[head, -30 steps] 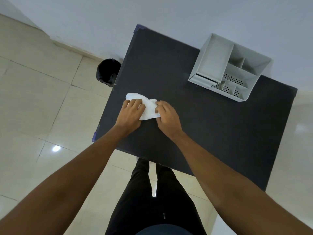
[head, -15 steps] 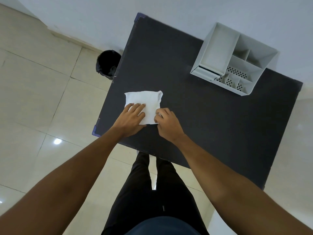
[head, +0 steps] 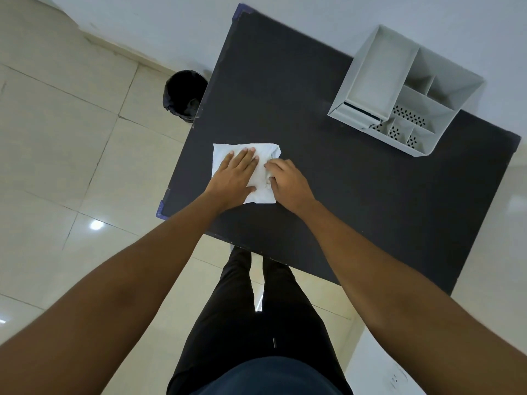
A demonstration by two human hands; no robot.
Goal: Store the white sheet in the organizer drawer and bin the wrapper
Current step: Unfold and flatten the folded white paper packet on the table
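A white sheet (head: 228, 153) lies spread flat on the black table (head: 356, 195) near its left edge. My left hand (head: 235, 175) rests flat on the sheet, palm down with fingers stretched out. My right hand (head: 288, 182) sits at the sheet's right side, its fingers curled onto the crumpled right edge. The white organizer (head: 405, 95) stands at the table's far right, with several open compartments and a slim drawer at its front left. No separate wrapper can be made out.
A black bin (head: 184, 95) stands on the tiled floor just beyond the table's left edge. A white wall runs behind the table. My legs in dark trousers stand at the table's near edge.
The sheet went from a crumpled bundle between both hands to a flat square. My left hand has slid forward over it, flattening out.
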